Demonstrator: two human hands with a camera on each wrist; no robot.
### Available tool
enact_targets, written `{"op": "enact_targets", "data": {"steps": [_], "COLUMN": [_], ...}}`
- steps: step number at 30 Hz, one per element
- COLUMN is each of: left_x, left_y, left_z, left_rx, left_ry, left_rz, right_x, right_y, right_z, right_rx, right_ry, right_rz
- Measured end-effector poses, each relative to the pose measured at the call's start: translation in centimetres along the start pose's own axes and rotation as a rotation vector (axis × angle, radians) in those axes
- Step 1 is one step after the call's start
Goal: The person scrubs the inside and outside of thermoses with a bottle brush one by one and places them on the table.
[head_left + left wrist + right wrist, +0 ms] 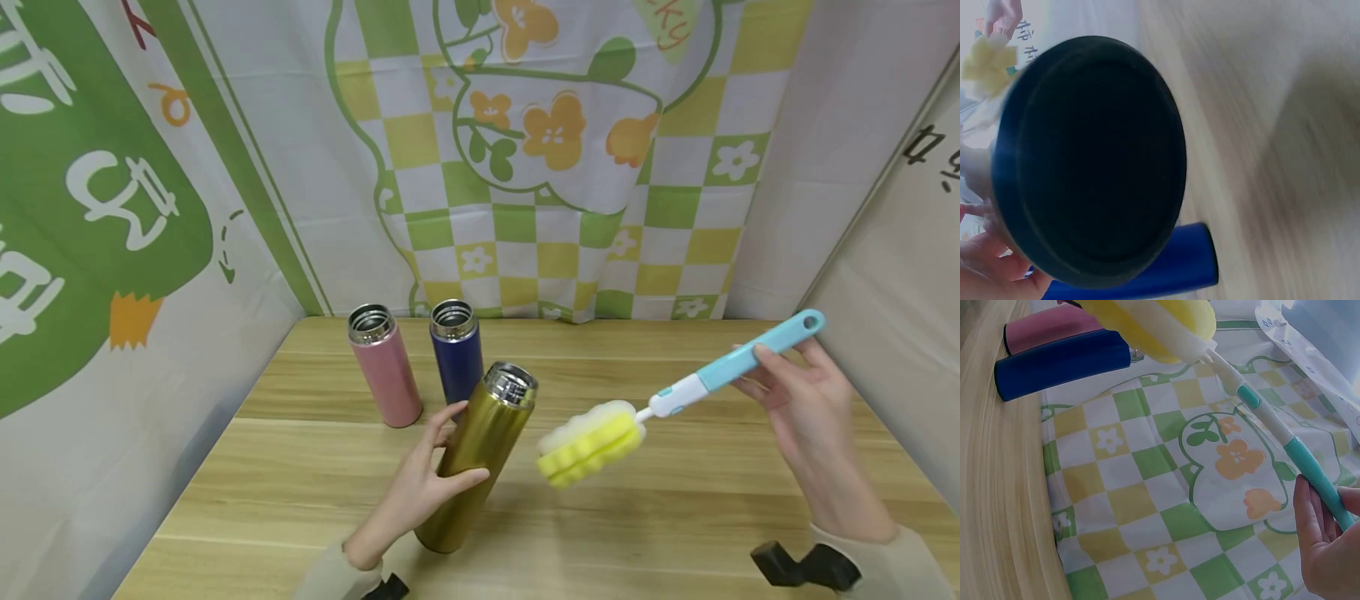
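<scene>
In the head view my left hand (429, 487) grips a gold vacuum flask (480, 458) round its body. The flask has no lid and leans to the right; its dark round base (1094, 162) fills much of the left wrist view, lifted off the table. My right hand (810, 408) pinches the blue handle of a bottle brush (678, 392). The yellow and white sponge head (592, 442) points down to the left, beside the flask and apart from it. In the right wrist view, fingers (1313, 519) hold the handle.
A pink flask (386, 375) and a blue flask (456, 358) stand lidless behind the gold one on the wooden table (300, 492). The gold flask partly covers the blue one. A patterned cloth (525, 250) hangs along the table's back edge.
</scene>
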State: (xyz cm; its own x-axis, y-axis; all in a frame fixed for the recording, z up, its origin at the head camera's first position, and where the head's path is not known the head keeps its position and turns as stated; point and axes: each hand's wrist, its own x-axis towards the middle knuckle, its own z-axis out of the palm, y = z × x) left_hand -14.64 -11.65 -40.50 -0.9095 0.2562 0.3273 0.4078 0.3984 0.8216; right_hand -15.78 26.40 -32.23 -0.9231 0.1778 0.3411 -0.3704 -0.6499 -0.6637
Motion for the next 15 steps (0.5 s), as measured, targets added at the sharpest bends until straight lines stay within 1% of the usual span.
{"op": "enact_targets", "data": {"steps": [2,4,7,10,12,15], "left_x": [0.1,0.2,0.5,0.7,0.9,1.2], "left_y": [-0.1,0.0,0.0,0.5,1.0,1.5], "left_z": [0.2,0.5,0.8,1.0,1.1,1.3], "left_rx": [-0.006,-0.032,-0.083,-0.164,-0.222,-0.312], "left_ry": [-0.010,-0.024,-0.058,-0.087,-0.104,-0.137], "left_rz": [0.000,-0.007,-0.049,-0.095,-0.102,-0.094], "right_x": [0.3,0.6,1.0,1.6,2.0,2.7], "right_y": [0.0,0.0,0.1,0.0,0.0,-0.2], "right_z": [0.2,0.4,0.8,1.3,1.7,2.3], "right_rx": [0.005,0.009,0.008,0.002,0.000,-0.002], "right_ry": [-0.021,-0.034,-0.043,-0.047,-0.048,-0.044], "right_rz": [0.004,0.006,0.005,0.004,0.005,0.007]}}
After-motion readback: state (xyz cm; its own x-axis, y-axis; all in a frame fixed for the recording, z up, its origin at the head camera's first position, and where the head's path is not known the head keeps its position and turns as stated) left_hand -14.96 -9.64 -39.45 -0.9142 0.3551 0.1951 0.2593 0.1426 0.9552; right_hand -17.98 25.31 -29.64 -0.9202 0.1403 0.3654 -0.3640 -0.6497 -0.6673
